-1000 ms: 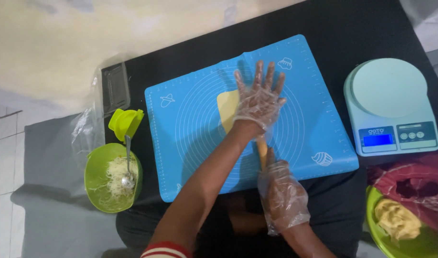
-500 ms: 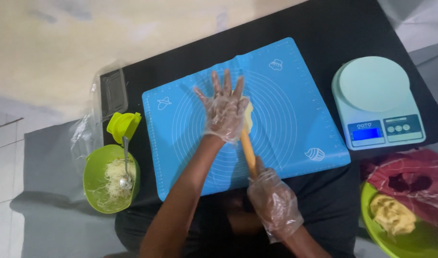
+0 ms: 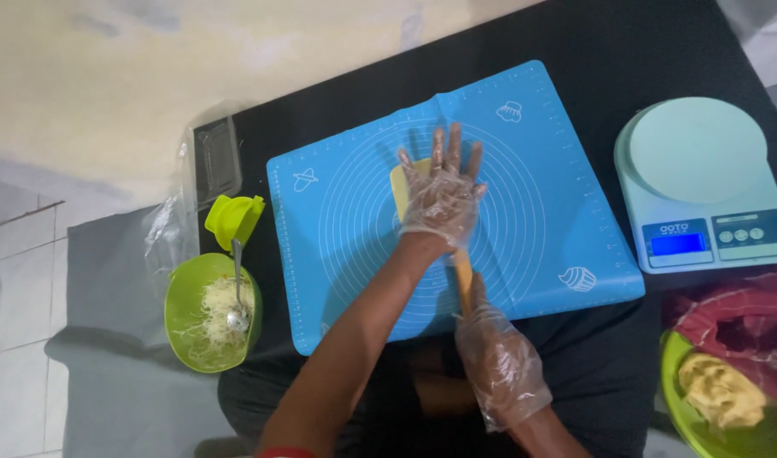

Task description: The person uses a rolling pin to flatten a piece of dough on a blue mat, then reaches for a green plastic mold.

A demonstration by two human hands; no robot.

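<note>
head view: left hand (image 3: 443, 199) spread flat on dough (image 3: 403, 188), right hand (image 3: 500, 365) gripping rolling pin (image 3: 463, 276)

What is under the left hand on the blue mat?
Under the left hand lies a pale yellow dough piece on the blue mat; only its left edge shows. A wooden roller runs beneath the palm to the right hand; its middle is covered.

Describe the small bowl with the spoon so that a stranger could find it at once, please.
Start from the big blue mat on the black table. Off its near-left corner sits a round lime-green bowl holding pale shredded food and a metal spoon. The other green bowl, far right, holds a yellow lump and no spoon.
</note>
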